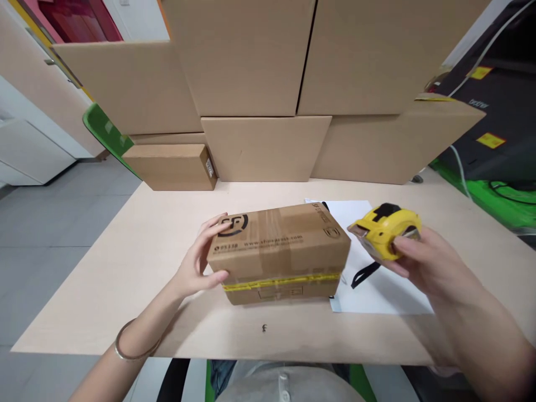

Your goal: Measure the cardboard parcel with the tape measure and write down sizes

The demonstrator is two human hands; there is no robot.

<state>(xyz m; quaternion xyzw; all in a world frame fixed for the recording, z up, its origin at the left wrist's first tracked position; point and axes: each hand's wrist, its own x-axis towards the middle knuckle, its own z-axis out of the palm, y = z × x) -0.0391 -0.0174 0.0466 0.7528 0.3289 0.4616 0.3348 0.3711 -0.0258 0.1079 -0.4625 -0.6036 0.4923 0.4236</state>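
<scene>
A brown cardboard box [280,245] with dark print and clear tape stands on the table in front of me. A yellow strip runs along its near side. My left hand [201,259] grips the box's left end, fingers on top and thumb on the near side. To the right of the box, my right hand [419,257] is closed around a yellow and black tape measure [385,226], held above the table. A black wrist strap [365,274] hangs from the tape measure. Its blade does not show drawn out.
White paper [377,296] lies under the tape measure, partly beneath the box. Large cardboard boxes [268,148] are stacked along the table's back edge, with a smaller box [176,173] at back left. A small dark mark [264,328] is near the front edge. Black equipment [494,111] stands right.
</scene>
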